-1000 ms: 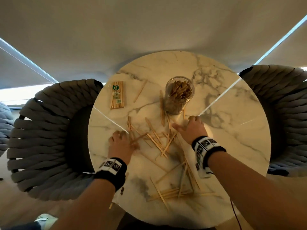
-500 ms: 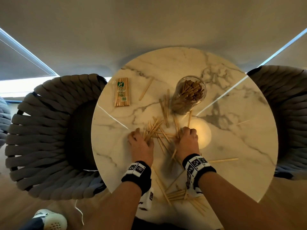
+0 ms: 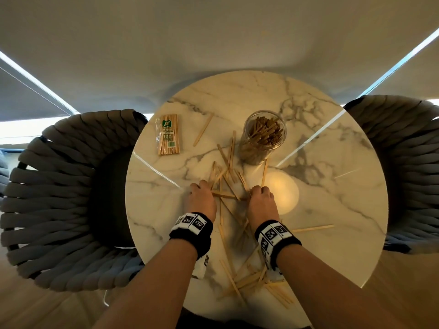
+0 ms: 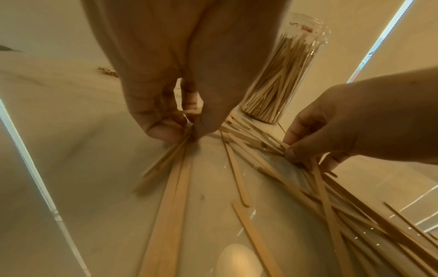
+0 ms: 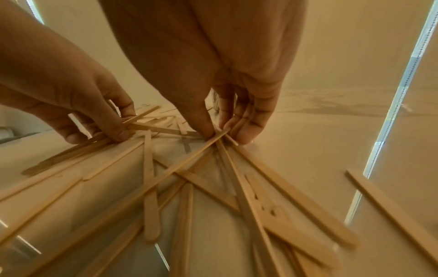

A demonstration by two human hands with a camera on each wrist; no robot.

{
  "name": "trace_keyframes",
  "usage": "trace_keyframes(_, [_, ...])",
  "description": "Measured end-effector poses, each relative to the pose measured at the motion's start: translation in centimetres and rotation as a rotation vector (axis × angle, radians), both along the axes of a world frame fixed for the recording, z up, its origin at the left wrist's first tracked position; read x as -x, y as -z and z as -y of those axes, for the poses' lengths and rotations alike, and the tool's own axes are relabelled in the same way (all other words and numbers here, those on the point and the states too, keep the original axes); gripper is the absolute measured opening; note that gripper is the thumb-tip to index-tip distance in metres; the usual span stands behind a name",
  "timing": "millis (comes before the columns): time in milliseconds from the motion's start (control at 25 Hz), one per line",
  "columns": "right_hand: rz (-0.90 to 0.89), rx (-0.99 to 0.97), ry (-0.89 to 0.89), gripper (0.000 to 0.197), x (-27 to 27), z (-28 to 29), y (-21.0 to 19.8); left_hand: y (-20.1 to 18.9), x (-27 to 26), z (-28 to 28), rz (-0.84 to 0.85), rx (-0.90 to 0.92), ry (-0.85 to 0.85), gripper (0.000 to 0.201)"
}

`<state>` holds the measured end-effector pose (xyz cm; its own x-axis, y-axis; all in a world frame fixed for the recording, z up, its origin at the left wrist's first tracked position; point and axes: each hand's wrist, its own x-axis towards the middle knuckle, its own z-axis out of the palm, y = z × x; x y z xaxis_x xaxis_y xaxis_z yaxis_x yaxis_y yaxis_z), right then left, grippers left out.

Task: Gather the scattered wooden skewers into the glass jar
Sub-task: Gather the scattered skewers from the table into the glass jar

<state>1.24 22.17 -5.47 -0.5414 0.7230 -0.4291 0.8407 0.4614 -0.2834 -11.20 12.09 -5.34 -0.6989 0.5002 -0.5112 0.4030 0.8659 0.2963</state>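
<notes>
Round marble table (image 3: 332, 210) between two woven chairs (image 3: 59, 198).

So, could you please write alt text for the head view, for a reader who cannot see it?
Two hands, left hand and right hand, pinch at loose skewers on a round marble table. Behind them stands a glass jar already holding many skewers; a sealed packet lies far left, and woven chairs flank the table.

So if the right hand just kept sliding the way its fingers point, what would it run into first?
Probably the loose skewers lying just ahead of the right hand, then the glass jar beyond them. Depth is hard to judge, so it might slip past the jar.
</notes>
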Motion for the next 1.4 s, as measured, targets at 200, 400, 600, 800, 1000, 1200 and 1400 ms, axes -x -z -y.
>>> trace_keyframes(200, [0.051, 0.068, -0.068, 0.029, -0.3, -0.7, -1.1, -1.5, 0.2, 0.3, 0.203, -0.212, -0.271, 0.022])
trace_keyframes(400, [-0.236, 0.302, 0.154, 0.014, -1.4, -0.3, -4.4, -2.2, -2.0, -1.6, 0.593, -0.487, -0.733, 0.046])
trace_keyframes(600, [-0.449, 0.349, 0.120, 0.014, -1.0, 2.0, -6.5, -2.4, -5.0, -3.5, 0.716, -0.467, -0.642, 0.070])
trace_keyframes(800, [-0.152, 0.190, 0.125, 0.042, -5.7, 1.7, -3.9, -1.6, -3.9, -1.9, 0.704, -0.525, -0.841, 0.037])
trace_keyframes(1000, [0.068, 0.019, -0.067, 0.046, -7.6, 3.9, 0.0, 1.0, -4.2, 0.8, 0.510, -0.523, -0.669, 0.055])
trace_keyframes(1200, [-0.034, 0.016, -0.152, 0.029, -6.5, 2.7, 0.0, 1.0, -5.5, 1.8, 0.517, -0.450, -0.713, 0.064])
trace_keyframes(1400, [0.035, -0.004, -0.291, 0.029, -5.7, 1.5, -1.0, -0.2, -5.9, 1.4, 0.650, -0.455, -0.783, 0.041])
